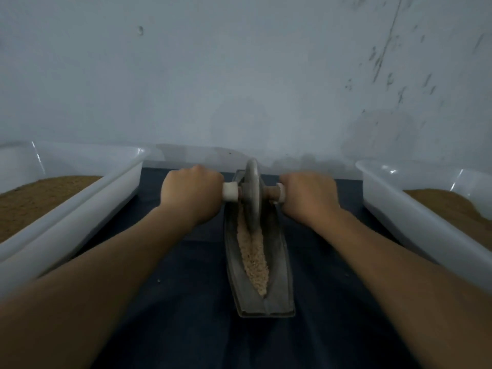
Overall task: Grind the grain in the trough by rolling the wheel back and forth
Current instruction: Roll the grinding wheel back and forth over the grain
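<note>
Dark blue cloth [186, 328] covers the surface; one grey trough [266, 310] lies lengthwise mid-cloth, with one strip of pale grain [254, 262] in its groove. One wheel [251, 182] stands upright in the trough's far half, left hand [191, 195] and right hand [308, 195] each fisted round one end of its axle [230, 191]. Two white tubs, left tub [80, 209] and right tub [412, 222], flank it holding brown powder [40, 198]; scuffed pale wall [239, 75] behind.

Milling workroom — scuffed pale wall [239, 75], dark cloth [186, 328], metal grinding trough [279, 283], white tubs [117, 179] of brown meal [32, 198]
</note>
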